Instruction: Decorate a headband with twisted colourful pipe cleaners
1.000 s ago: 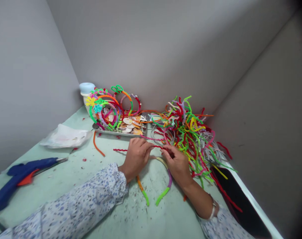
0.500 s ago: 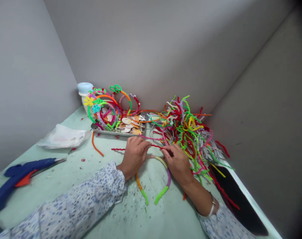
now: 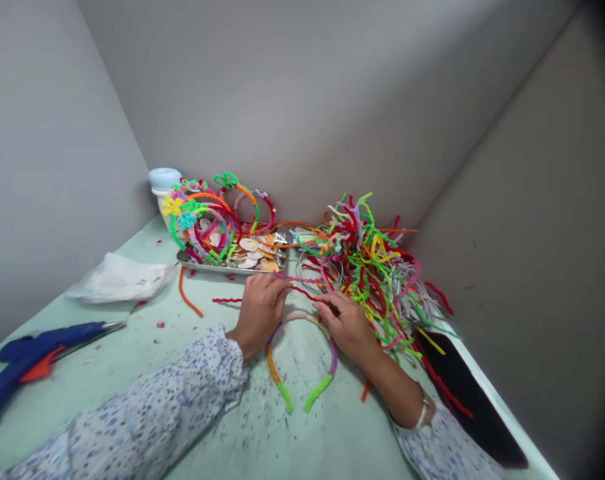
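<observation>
Between my two hands runs a twisted red pipe cleaner [image 3: 304, 292], its left end sticking out past the wrist. My left hand [image 3: 263, 308] is closed, pinching it between thumb and fingers. My right hand [image 3: 346, 323] pinches the same strand toward its right end, which the fingers hide. Just below the hands, a headband [image 3: 333, 357] wrapped in purple, orange, pale yellow, pink and green lies on the table with its green tips toward me.
A metal tray [image 3: 222, 269] holds finished headbands and shell-like pieces. To the right is a tangled pile of pipe cleaners [image 3: 362, 260] beside a black phone-like slab [image 3: 475, 393]. A blue glue gun [image 3: 27, 360] and a white plastic bag [image 3: 120, 279] lie at left.
The view has shifted slightly, so everything sits a little further left. Both hands keep their pinch on the red pipe cleaner, which now slopes down more toward the right hand.
</observation>
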`<action>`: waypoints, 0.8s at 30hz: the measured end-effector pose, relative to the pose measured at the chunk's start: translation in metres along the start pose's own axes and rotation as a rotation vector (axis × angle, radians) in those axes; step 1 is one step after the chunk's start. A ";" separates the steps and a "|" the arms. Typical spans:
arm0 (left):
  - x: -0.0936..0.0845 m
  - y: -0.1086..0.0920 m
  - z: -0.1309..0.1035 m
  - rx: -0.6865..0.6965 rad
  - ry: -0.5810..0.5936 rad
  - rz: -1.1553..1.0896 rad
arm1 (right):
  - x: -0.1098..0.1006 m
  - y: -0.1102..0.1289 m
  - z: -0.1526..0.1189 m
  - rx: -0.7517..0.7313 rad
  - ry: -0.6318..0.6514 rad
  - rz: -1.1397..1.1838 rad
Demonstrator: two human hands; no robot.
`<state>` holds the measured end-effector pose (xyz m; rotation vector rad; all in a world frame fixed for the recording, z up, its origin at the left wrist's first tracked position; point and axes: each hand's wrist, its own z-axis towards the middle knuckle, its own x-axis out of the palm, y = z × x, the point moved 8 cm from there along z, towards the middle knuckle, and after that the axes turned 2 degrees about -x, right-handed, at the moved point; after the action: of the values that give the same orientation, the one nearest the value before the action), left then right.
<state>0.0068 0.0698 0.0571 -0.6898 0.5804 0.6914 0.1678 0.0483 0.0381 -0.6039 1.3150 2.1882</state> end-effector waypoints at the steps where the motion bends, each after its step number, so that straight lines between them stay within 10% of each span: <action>1: 0.000 0.001 0.000 -0.004 -0.005 -0.001 | 0.001 -0.004 0.000 0.055 0.016 0.063; 13: -0.004 0.001 0.001 -0.017 -0.034 -0.007 | 0.031 -0.027 -0.011 0.576 0.329 0.820; 24: -0.005 -0.001 0.001 -0.005 -0.046 -0.021 | 0.039 -0.024 -0.021 0.671 0.519 1.174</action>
<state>0.0044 0.0685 0.0616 -0.6822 0.5283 0.6875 0.1556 0.0473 -0.0105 -0.0753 3.0764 2.1008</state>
